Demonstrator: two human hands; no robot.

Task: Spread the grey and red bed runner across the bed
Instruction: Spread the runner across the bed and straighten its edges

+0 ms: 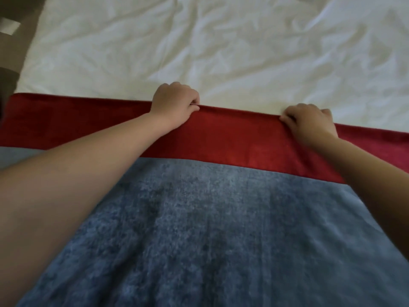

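Pinching far red edge of bed runner [221, 196]: left hand [174, 103] and right hand [309, 122], fingers clamped on hem. Runner lies across white bed [199, 45], near edge. Step: positioning and tensioning. Next, likely: pull edge straight, smooth, release.

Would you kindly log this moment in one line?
left hand: pinches bed runner edge | right hand: pinches same edge | sheet: wrinkled

Brown floor [15, 54] along the upper left edge, a pale rectangular patch [9, 27] on it, too blurred to identify.
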